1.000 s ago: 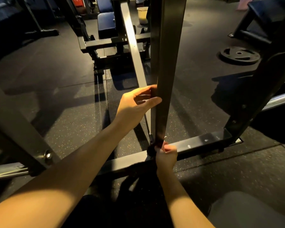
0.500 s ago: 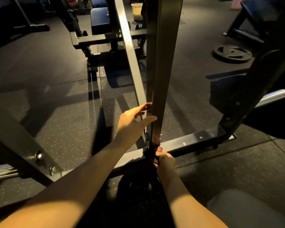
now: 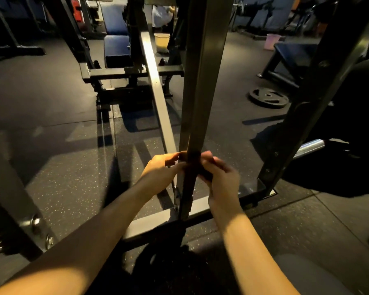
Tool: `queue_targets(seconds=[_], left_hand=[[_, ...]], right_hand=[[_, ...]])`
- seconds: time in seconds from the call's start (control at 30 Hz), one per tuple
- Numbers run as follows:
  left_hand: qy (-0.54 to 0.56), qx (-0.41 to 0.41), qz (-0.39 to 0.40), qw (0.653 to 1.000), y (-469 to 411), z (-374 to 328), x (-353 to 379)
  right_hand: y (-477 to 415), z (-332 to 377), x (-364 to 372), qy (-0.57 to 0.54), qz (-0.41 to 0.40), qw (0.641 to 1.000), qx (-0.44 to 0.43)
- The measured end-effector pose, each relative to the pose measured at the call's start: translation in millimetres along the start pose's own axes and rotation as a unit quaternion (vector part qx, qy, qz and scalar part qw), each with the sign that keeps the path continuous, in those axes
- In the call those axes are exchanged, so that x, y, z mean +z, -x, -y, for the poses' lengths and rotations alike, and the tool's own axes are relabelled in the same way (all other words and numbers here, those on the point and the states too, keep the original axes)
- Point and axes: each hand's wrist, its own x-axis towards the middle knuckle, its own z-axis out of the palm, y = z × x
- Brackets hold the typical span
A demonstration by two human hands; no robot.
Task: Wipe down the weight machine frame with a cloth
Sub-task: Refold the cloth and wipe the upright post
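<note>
Low on the upright post (image 3: 202, 86) of the weight machine, both hands meet. Left hand (image 3: 162, 170) pinches its near edge. Right hand (image 3: 218, 174), motion-blurred, grips a dark cloth (image 3: 193, 165) against the post; the cloth is hard to distinguish from the shadowed metal. Base bar (image 3: 156, 220) lies below.
</note>
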Motion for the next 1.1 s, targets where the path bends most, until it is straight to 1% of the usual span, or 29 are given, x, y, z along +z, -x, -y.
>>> queue_targets(seconds=[0.03, 0.1, 0.17, 0.23, 0.33, 0.43, 0.47, 0.53, 0.6, 0.67, 0.73, 0.8, 0.87, 0.9, 0.97, 1.1], left_hand=[[0.027, -0.006, -0.012, 1.0, 4.5, -3.4, 0.1], [0.08, -0.003, -0.037, 0.996, 11.8, -6.9, -0.4], [0.112, 0.019, -0.052, 0.992, 20.0, -14.5, -2.1], [0.116, 0.06, -0.06, 0.99, 27.3, -28.5, -5.9], [0.099, 0.108, -0.064, 0.987, 34.5, -47.3, -11.4], [0.071, 0.135, -0.099, 0.983, 37.4, -52.3, -2.9], [0.059, 0.146, -0.119, 0.98, 38.3, -52.8, 4.1], [0.033, 0.177, -0.17, 0.969, 35.7, -49.5, 20.4], [0.0, 0.195, -0.234, 0.953, 26.2, -44.1, 34.6], [-0.046, 0.201, -0.284, 0.937, 13.5, -35.1, 44.3], [-0.061, 0.186, -0.312, 0.93, 5.9, -21.3, 53.9], [-0.03, 0.14, -0.332, 0.932, 8.7, -7.5, 70.5], [-0.003, 0.112, -0.372, 0.921, 16.6, 7.1, 97.4], [0.001, 0.105, -0.384, 0.917, 19.7, 13.7, 113.6], [-0.004, 0.087, -0.385, 0.919, 19.1, 25.9, 146.5], [-0.104, 0.065, -0.379, 0.917, -8.7, 43.5, 201.3]], right_hand=[[2.6, 20.2, 7.8, -0.009, 0.016, 0.999, -0.026], [8.9, 60.0, 24.1, -0.032, 0.023, 0.997, -0.059], [17.6, 91.6, 35.9, -0.046, 0.0, 0.997, -0.067], [24.1, 110.4, 36.1, -0.039, -0.032, 0.997, -0.059], [23.9, 123.6, 22.3, 0.028, -0.061, 0.998, -0.01], [17.0, 122.8, 7.3, 0.135, -0.074, 0.987, 0.043], [13.2, 116.5, 1.7, 0.168, -0.063, 0.983, 0.048], [5.3, 95.2, -11.1, 0.206, -0.011, 0.977, 0.056], [-5.3, 72.6, -25.2, 0.207, 0.04, 0.975, 0.073], [-19.8, 59.3, -40.1, 0.199, 0.065, 0.973, 0.093], [-38.6, 56.0, -51.6, 0.223, 0.09, 0.963, 0.117], [-60.6, 55.2, -60.7, 0.268, 0.119, 0.947, 0.134], [-83.3, 51.1, -71.4, 0.305, 0.137, 0.93, 0.152], [-95.1, 48.0, -78.2, 0.31, 0.152, 0.924, 0.163], [-117.7, 39.1, -96.4, 0.312, 0.214, 0.911, 0.163], [-165.9, 20.7, -145.9, 0.336, 0.299, 0.879, 0.157]])
